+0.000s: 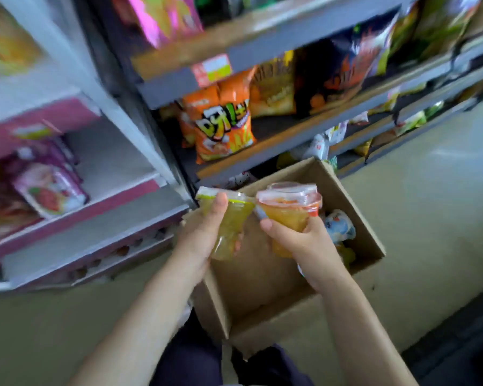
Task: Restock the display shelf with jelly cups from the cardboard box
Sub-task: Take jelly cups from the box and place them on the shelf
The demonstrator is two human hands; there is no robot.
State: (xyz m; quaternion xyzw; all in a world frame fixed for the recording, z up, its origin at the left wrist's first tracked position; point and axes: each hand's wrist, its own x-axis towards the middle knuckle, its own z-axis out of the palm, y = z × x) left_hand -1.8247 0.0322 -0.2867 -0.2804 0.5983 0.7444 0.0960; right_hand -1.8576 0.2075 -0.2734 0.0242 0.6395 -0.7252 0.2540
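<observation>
left hand (204, 232): curled round a green jelly cup (226, 227), thumb up over the lid edge, held above the near-left part of the box
right hand (301, 240): grips an orange jelly cup (289, 210) with a red-rimmed lid, held above the middle of the box
cups: side by side, lids nearly touching, both tilted
cardboard box (365, 235): open, on the floor below the hands, near the foot of the shelves; a few more packs (339, 227) in its right corner, the rest of its bottom bare
display shelf (115, 162): white and pink unit at left, pouches (49, 188) on the left of its middle tier
grey rack (276, 135): far, behind the box, orange snack bags (221, 126)
blur: heavy, labels unreadable
</observation>
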